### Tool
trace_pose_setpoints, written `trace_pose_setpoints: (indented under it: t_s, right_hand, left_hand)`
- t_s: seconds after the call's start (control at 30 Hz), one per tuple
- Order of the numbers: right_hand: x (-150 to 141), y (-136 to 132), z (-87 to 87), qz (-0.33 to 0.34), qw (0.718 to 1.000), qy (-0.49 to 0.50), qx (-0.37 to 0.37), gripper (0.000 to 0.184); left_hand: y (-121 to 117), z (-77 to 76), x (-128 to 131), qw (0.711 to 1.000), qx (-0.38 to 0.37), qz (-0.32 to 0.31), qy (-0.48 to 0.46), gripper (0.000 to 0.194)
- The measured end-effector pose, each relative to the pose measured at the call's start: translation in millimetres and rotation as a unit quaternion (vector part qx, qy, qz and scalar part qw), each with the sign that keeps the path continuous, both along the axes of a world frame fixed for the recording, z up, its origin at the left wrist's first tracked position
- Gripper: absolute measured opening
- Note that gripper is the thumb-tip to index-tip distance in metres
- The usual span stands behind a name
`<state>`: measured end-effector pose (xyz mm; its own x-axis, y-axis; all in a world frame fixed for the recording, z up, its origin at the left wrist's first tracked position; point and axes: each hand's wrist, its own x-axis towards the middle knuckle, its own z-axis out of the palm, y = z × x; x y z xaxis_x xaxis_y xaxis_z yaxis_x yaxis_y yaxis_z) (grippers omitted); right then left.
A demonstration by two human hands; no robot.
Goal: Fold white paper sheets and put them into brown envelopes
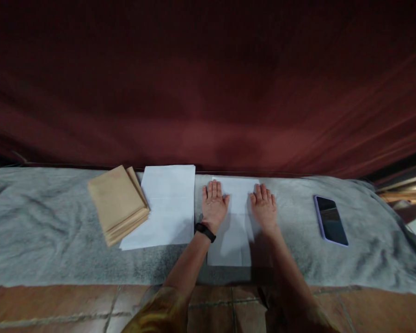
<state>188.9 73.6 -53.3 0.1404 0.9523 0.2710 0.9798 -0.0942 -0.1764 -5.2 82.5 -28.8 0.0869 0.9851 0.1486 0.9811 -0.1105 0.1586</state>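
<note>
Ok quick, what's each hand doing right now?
Left hand: open, flat on the white paper, holding nothing.
Right hand: open, flat at the paper's edge, holding nothing.

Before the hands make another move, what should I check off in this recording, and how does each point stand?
1. Left hand flat at the left edge of the white sheet: ok, palm down.
2. Right hand flat at the sheet's right edge: ok, palm down.
3. Sheet is a single layer: cannot tell.
4. White paper pile uncovered: not ok, the brown paper stack overlaps its left side.
5. Brown paper stack squared up: not ok, one piece sticks out at an angle.
6. Phone apart from the sheet: ok, it lies farther right on the gray cloth.
</note>
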Motion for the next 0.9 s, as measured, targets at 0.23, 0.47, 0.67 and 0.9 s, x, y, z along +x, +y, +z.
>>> trace_pose_setpoints:
  t_s: [0.23, 0.47, 0.67, 0.9]
  right_hand:
    - [1.9, -7.6, 4.3, 0.086, 0.994, 0.064, -0.003, 0.062]
    - [-8.2, -12.1, 4.7, 0.205, 0.976, 0.058, -0.037, 0.056]
    - [-4.0, -10.9, 4.4, 0.200, 0.978, 0.020, -0.053, 0.055]
    - [0.1, -12.1, 4.2, 0.208, 0.976, 0.001, -0.060, 0.056]
  left_hand:
    - [-30.0, 7.0, 28.0, 0.993, 0.038, -0.110, 0.018, 0.059]
    - [-65.6, -9.8, 46.7, 0.968, 0.053, -0.243, -0.026, 0.058]
    - [-81.1, -13.3, 41.4, 0.958, 0.031, -0.278, -0.066, 0.063]
    - [-99.9, -4.3, 34.1, 0.945, 0.006, -0.323, -0.053, 0.062]
